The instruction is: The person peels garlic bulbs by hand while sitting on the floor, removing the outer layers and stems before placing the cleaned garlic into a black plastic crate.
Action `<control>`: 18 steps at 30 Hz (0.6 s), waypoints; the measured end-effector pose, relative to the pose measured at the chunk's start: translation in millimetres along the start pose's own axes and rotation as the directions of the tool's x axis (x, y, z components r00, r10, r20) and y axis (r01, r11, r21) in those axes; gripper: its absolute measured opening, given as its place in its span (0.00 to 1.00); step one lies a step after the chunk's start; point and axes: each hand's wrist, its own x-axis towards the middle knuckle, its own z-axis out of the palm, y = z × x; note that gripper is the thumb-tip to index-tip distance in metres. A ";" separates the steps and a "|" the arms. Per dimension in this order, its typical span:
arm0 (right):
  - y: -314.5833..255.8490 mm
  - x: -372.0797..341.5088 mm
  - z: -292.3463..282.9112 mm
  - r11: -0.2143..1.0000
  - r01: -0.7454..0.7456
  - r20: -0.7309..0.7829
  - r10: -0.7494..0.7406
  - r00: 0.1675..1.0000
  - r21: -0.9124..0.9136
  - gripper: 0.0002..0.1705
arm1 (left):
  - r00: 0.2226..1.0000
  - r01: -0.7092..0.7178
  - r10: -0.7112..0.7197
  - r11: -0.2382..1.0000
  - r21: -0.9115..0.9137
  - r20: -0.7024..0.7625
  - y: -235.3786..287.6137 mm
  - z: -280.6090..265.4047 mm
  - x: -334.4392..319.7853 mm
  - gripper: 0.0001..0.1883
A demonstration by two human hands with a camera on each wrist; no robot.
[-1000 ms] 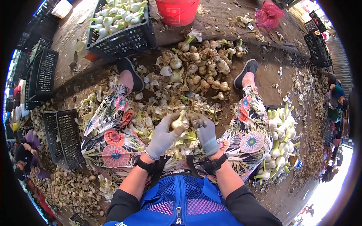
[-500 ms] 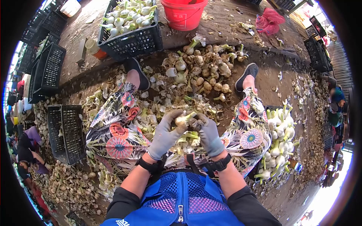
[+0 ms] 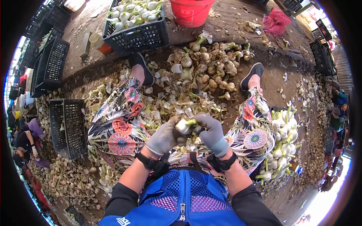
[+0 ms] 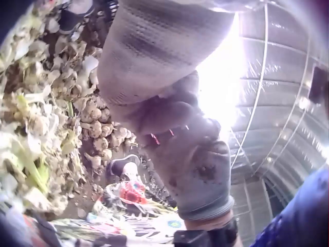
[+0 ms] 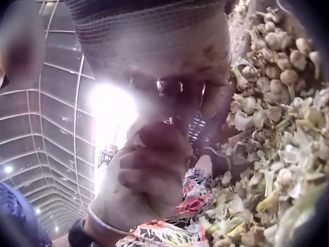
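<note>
A garlic bulb [image 3: 183,127], white with a short green stem, sits between both gloved hands over the lap. My left hand [image 3: 164,136] grips the bulb from the left, thumb and fingers curled round it. From the right, my right hand [image 3: 213,134] has curled fingers at the stem end, thumb and fingertips pinching there. Both grey gloves are soiled at the fingertips. In the left wrist view the left glove [image 4: 159,46] fills the top, and in the right wrist view the right glove [image 5: 159,51] does; the bulb is hidden in both.
Unpeeled garlic [image 3: 211,66] lies heaped between the feet, with loose skins [image 3: 166,98] nearer. Cleaned bulbs fill a black crate [image 3: 135,35] ahead and a pile [image 3: 281,139] by the right leg. A red bucket [image 3: 190,13] stands ahead; another black crate [image 3: 68,128] is at left.
The bulb has turned in the fingers and shows a whiter side, where it looked browner before. The right hand has shifted its grip round the stem. The head view has swung slightly.
</note>
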 end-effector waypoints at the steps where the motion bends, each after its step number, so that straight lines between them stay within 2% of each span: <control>1: -0.3 -1.7 3.1 1.000 -0.003 0.002 0.003 1.000 0.003 0.19 | 0.997 -0.038 0.044 0.995 0.094 -0.065 -0.1 4.5 -1.5 0.27; 2: -1.5 -1.4 6.8 0.992 -0.096 -0.026 0.098 0.995 0.080 0.21 | 0.997 -0.042 0.048 0.995 0.093 -0.066 -0.9 8.6 -4.5 0.27; 3: -2.4 -1.3 9.9 0.970 -0.186 -0.046 0.196 0.980 0.159 0.23 | 0.969 -0.170 0.231 0.885 0.433 -0.092 -3.5 12.6 -8.5 0.29; 4: -1.2 -1.4 12.7 0.969 -0.187 -0.046 0.197 0.979 0.159 0.23 | 0.914 -0.244 0.402 0.649 0.721 -0.052 -6.0 15.0 -9.7 0.31; 5: 2.9 -1.8 15.6 0.890 -0.291 -0.025 0.320 0.947 0.351 0.23 | 0.861 -0.298 0.507 0.558 0.774 -0.033 -9.4 13.4 -3.4 0.36; 6: 10.1 -2.8 17.4 0.762 -0.377 0.020 0.433 0.901 0.526 0.24 | 0.863 -0.296 0.503 0.559 0.774 -0.033 -10.9 19.2 -2.1 0.36; 7: 42.0 -10.8 12.3 0.668 -0.359 0.068 0.420 0.905 0.652 0.25 | 0.789 -0.334 0.615 0.401 0.853 0.021 -11.5 27.1 -2.9 0.36; 8: 37.7 -11.4 12.6 0.666 -0.361 0.068 0.423 0.904 0.653 0.25 | 0.702 -0.347 0.706 0.229 0.910 0.090 -12.9 31.2 -3.4 0.37; 9: 27.2 -11.7 12.9 0.606 -0.345 0.086 0.415 0.906 0.717 0.25 | 0.650 -0.434 0.731 0.136 0.890 0.206 -15.5 26.8 0.3 0.37; 10: 15.9 -10.8 12.0 0.542 -0.327 0.102 0.403 0.910 0.774 0.24 | 0.650 -0.434 0.731 0.135 0.891 0.206 -16.4 24.5 -0.4 0.37; 11: 5.7 -10.6 10.9 0.842 -0.145 0.030 0.151 0.988 0.519 0.22 | 0.696 -0.433 0.699 0.224 0.873 0.166 -15.4 26.0 -3.1 0.37; 12: 1.9 -10.1 8.8 0.842 -0.145 0.031 0.151 0.988 0.519 0.22 | 0.740 -0.425 0.660 0.312 0.850 0.128 -13.5 28.0 -6.1 0.36; 13: -0.1 -9.4 5.3 0.791 -0.281 0.083 0.282 0.956 0.543 0.20 | 0.843 -0.355 0.537 0.509 0.784 0.033 -7.3 29.1 -13.7 0.36; 14: -0.4 -8.9 1.8 0.721 -0.409 0.138 0.405 0.904 0.559 0.19 | 0.843 -0.353 0.537 0.510 0.785 0.031 -5.6 27.6 -16.7 0.36; 15: 1.2 -8.5 -1.9 0.791 -0.368 0.153 0.338 0.929 0.489 0.18 | 0.891 -0.328 0.454 0.625 0.708 0.012 -4.6 26.5 -18.8 0.37; 16: -0.9 -6.1 -6.2 0.790 -0.368 0.152 0.339 0.929 0.490 0.18 | 0.931 -0.289 0.365 0.729 0.620 0.005 -4.5 26.0 -19.9 0.37; 18: -9.1 1.1 -13.2 0.846 -0.407 0.132 0.385 0.913 0.344 0.19 | 0.946 -0.268 0.323 0.766 0.584 0.010 -8.4 22.4 -18.1 0.39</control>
